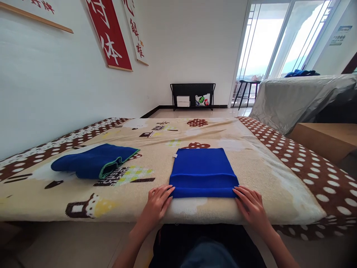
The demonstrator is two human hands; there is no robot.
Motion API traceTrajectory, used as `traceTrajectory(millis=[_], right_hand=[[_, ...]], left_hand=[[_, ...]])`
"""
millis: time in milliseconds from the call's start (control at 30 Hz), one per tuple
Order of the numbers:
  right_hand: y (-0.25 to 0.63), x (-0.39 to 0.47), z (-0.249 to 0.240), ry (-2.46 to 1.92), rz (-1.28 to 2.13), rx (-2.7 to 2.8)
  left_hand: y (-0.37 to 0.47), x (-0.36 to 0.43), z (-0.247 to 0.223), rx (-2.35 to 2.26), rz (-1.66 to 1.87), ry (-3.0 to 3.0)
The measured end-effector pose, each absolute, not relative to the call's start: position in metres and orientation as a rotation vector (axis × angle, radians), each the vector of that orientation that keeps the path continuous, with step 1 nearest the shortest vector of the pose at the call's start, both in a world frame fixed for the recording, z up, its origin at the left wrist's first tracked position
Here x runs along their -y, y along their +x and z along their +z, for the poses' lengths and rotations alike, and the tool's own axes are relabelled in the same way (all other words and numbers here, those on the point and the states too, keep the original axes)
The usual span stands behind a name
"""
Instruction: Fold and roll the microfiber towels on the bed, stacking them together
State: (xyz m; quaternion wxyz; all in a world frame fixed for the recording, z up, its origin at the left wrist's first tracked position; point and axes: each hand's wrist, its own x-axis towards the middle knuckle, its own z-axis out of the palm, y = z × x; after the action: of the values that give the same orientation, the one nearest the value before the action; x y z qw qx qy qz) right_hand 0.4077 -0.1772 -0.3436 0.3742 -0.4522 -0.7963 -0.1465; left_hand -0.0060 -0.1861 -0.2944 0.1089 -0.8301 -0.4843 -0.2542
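Observation:
A bright blue cloth [202, 162] lies on the patterned blanket, with its near edge folded over into a flat band and a small white tag at its far left corner. My left hand [158, 201] pinches the near left corner of that band. At the near right corner, my right hand [251, 203] holds the band between thumb and fingers. A darker blue cloth with green edging [92, 160] rests in a loose, folded heap to the left, touched by neither hand.
The blanket [139, 130] has a brown, white-dotted border and covers the raised surface. Beyond it stand a black rack [192, 89] and a dark stool [247, 83]. At right are a sheet-covered object [301, 89] and a cardboard box [329, 137]. Scrolls hang on the left wall.

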Motion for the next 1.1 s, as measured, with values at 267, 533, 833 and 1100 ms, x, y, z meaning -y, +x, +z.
traceTrajectory(millis=[267, 533, 833, 1100], right_hand=[[0.415, 0.161, -0.336, -1.208, -0.192, 1.999], [0.413, 0.155, -0.336, -1.336, -0.209, 1.863], [0.422, 0.167, -0.342, -1.171, -0.306, 2.081], [0.423, 0.157, -0.341, -1.281, -0.295, 2.05]], left_hand=[[-0.002, 0.177, -0.281, 1.645, -0.962, -2.514], [0.006, 0.171, -0.287, 1.82, -0.968, -2.343], [0.012, 0.183, -0.289, 1.284, -0.795, -2.474], [0.002, 0.168, -0.29, 1.428, -0.884, -2.54]])
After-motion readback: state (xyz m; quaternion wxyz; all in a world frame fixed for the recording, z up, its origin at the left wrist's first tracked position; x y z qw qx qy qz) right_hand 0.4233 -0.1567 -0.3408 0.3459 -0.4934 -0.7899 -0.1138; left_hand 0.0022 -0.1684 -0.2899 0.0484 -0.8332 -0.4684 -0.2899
